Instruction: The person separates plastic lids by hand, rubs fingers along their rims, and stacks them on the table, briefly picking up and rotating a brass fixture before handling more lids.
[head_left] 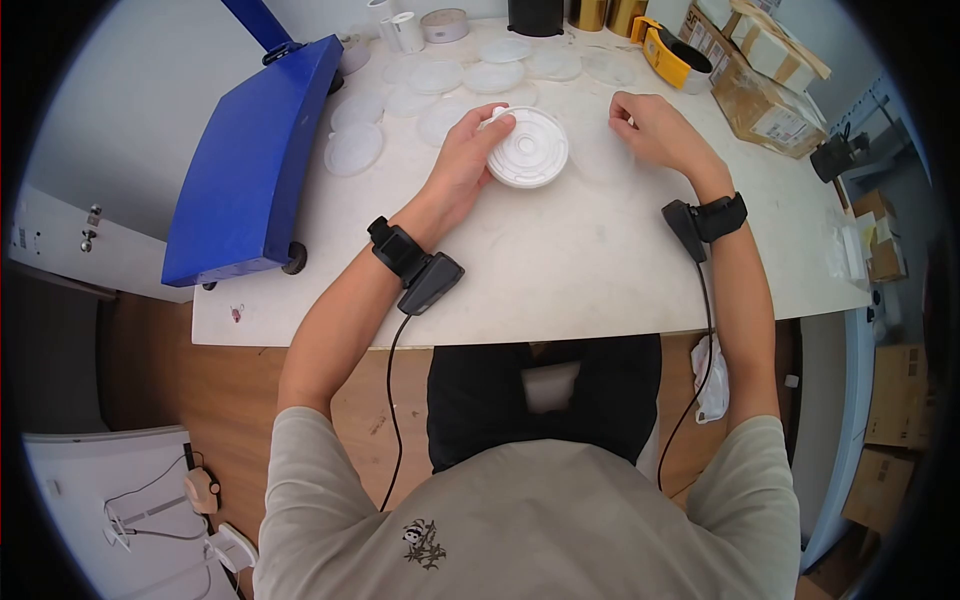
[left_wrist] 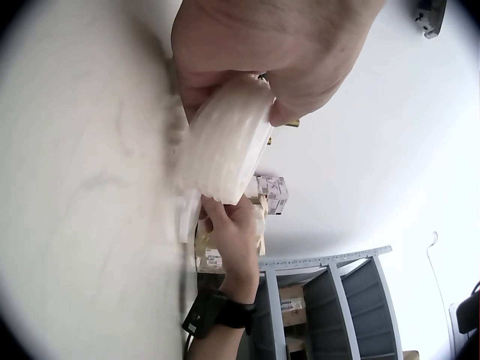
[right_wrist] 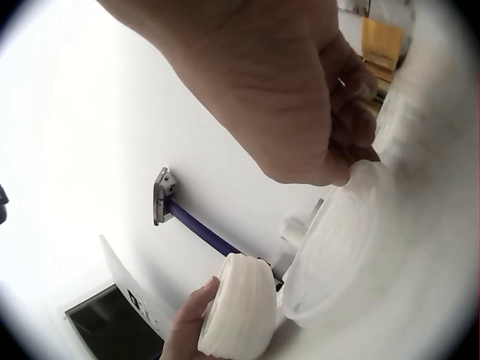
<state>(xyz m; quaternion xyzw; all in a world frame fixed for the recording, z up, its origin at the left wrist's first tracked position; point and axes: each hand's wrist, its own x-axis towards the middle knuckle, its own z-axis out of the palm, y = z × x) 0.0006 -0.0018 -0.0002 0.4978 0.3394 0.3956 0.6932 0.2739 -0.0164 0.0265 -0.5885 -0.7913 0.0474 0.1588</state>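
Observation:
A thick stack of white round plastic lids (head_left: 528, 150) is gripped in my left hand (head_left: 462, 165), thumb over the top face and fingers round the edge. From the side, the left wrist view shows the layered rims of the stack (left_wrist: 229, 146). My right hand (head_left: 655, 132) is to the right of it, its fingertips pinching the edge of a single translucent lid (right_wrist: 337, 244). This lid tilts close over the table in the right wrist view and is barely visible against the white top in the head view.
Several translucent lids (head_left: 437, 77) lie spread over the back of the white table (head_left: 480, 280). A blue platform scale (head_left: 250, 160) stands at left. Cardboard boxes (head_left: 770, 105) and a yellow-and-black tape dispenser (head_left: 675, 58) are at back right. Cables trail from both wrist cameras.

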